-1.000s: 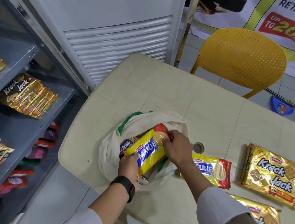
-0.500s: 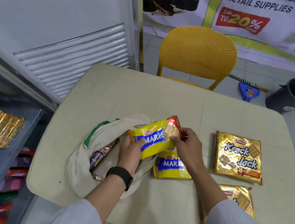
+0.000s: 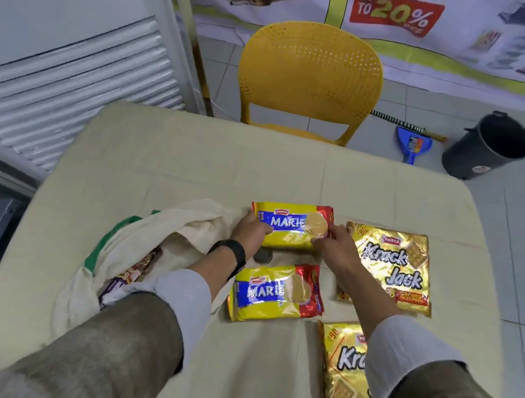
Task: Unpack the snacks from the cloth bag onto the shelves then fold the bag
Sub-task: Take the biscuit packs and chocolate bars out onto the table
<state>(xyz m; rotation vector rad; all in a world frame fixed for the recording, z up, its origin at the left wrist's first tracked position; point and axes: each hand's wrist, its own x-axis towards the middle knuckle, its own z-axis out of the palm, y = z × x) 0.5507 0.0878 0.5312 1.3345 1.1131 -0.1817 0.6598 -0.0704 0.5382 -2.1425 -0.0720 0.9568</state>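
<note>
Closest to the person, a shiny gold Krack Jack cracker packet (image 3: 346,376) lies flat near the table's front edge, partly under the right sleeve. It could get brushed off if that arm pulls back low.

A little farther, a yellow and blue Marie biscuit packet (image 3: 276,293) lies flat on the cream plastic table (image 3: 163,161). Left of it sits the crumpled cream cloth bag with green trim (image 3: 128,246). A dark snack wrapper (image 3: 132,272) is still inside. The left sleeve lies over the bag, so the bag might slide or tip when that arm moves, and the wrapper could fall out.

Farther still, both hands hold a second yellow Marie biscuit packet (image 3: 291,226). The left hand (image 3: 250,231) grips its left end with the thumb on top. The right hand (image 3: 338,246) pinches its right end by the red edge. So the packet sits between the two hands, low over the table or just touching it; I cannot tell which. The wrapper is slippery, and a hard squeeze might crack the biscuits inside.

Just right of it lies another gold Krack Jack packet (image 3: 391,269), so the two could bump or overlap. None of these snacks are on the shelves yet.
</note>
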